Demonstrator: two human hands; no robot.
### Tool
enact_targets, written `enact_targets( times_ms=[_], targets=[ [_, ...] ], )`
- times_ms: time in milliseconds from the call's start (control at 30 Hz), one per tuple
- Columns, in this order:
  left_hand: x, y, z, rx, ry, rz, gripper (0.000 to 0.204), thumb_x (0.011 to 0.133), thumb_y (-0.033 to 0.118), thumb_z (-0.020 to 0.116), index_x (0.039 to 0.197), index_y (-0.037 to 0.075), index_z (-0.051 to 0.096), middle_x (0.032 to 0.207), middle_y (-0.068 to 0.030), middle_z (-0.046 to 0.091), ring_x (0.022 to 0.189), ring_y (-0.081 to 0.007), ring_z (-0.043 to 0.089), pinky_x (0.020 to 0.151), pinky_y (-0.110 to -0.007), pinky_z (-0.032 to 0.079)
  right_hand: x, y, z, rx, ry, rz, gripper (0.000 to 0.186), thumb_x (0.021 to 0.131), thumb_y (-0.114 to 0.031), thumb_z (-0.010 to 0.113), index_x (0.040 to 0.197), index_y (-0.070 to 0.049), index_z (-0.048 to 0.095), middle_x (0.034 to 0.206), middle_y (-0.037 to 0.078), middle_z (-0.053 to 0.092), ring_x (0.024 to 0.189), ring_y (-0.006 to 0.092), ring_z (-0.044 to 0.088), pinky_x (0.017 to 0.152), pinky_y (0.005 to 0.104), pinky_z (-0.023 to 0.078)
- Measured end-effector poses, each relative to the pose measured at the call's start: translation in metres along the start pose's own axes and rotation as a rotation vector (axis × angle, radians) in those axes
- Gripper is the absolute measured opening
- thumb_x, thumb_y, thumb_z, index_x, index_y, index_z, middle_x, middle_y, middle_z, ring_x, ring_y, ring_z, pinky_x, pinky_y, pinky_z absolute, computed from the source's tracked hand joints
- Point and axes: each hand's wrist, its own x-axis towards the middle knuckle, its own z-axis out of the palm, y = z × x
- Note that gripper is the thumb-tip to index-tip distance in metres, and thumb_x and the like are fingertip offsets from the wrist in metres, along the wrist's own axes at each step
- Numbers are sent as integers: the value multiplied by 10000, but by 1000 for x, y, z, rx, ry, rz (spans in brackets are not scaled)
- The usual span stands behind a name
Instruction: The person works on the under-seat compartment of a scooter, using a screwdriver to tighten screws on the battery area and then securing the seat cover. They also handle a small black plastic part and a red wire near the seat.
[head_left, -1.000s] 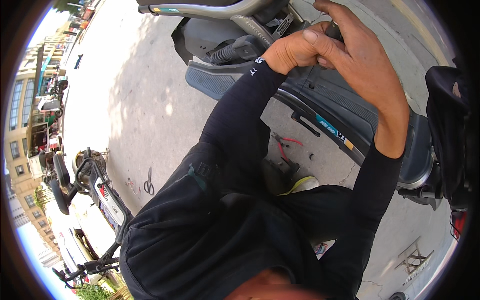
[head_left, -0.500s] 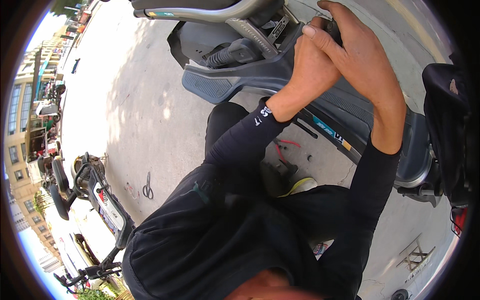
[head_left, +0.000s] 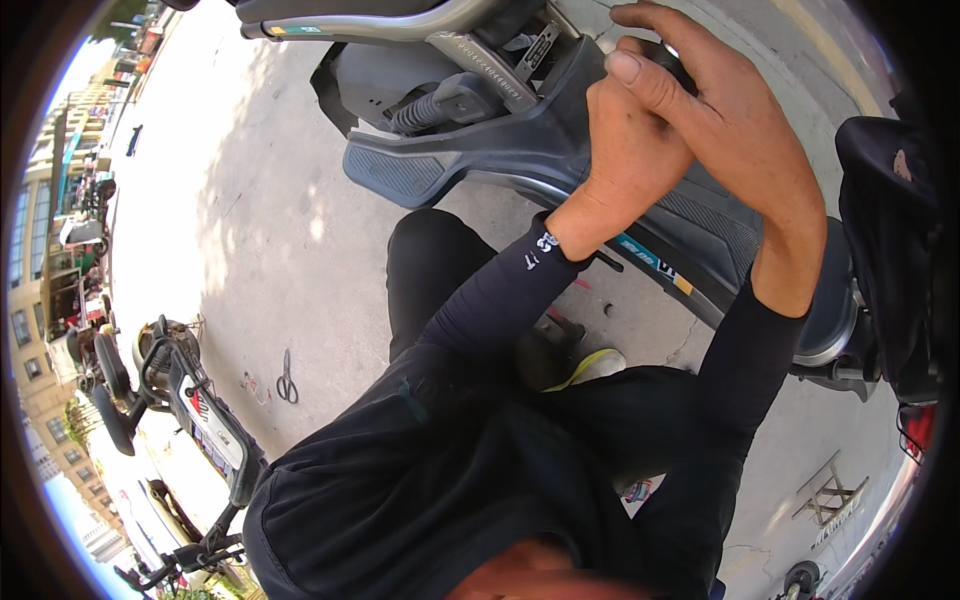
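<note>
My left hand (head_left: 637, 165) is closed over the scooter's floorboard area, its fingers mostly hidden behind the right hand. Against it lies my right hand (head_left: 745, 125), its thumb resting across the left knuckles and its fingers curled round a small dark object (head_left: 678, 66) between the two hands. What that object is, I cannot make out. Beneath both hands stretches a dark grey electric scooter (head_left: 540, 150), lying across the view with its ridged footboard (head_left: 395, 172) and spring shock absorber (head_left: 430, 112) exposed.
Scissors (head_left: 287, 378) lie on the concrete at left, near a parked electric bike (head_left: 215, 425). By my shoe (head_left: 600, 365) are small dark parts and a bit of red. Dark cloth (head_left: 885, 230) hangs at the right edge, above a small wooden stool (head_left: 830, 492).
The scooter and ground have shifted slightly left in view. My hands stay pressed together around the dark object and appear a little larger. Less of the red item by my shoe shows.
</note>
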Motion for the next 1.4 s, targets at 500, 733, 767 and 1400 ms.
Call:
enact_targets(
  times_ms=[500,733,767,1400],
  targets=[
    [40,-44,-38,-561,-771,-690,174,942,165,664,1071,49,653,801,-16,613,629,-93,528,531,-251,365,-7,-2,0,35,92,-75,346,1040,-290,562,1168,32,571,1045,267,637,967,470,618,857,474,496],
    [5,4,-16,49,-44,-94,248,971,177,668,1079,-41,620,922,-176,685,885,-265,672,757,-397,528,10,18,19,-48,168,-187,269,1008,-215,571,1033,52,601,988,293,646,953,488,623,838,511,499],
    [-1,0,-9,4,-2,-55,254,972,182,664,1091,-38,619,925,-167,684,885,-259,668,754,-399,529,11,15,17,-22,169,-141,267,1004,-213,575,1016,52,598,976,295,646,943,490,624,827,515,498],
    [32,-41,-60,-293,-702,-375,481,887,133,750,1297,-13,544,1131,-101,637,1012,-165,615,826,-323,554,7,9,36,-129,362,-141,511,945,-362,692,1234,52,611,1173,257,680,1174,411,623,1009,500,470]
  ],
)
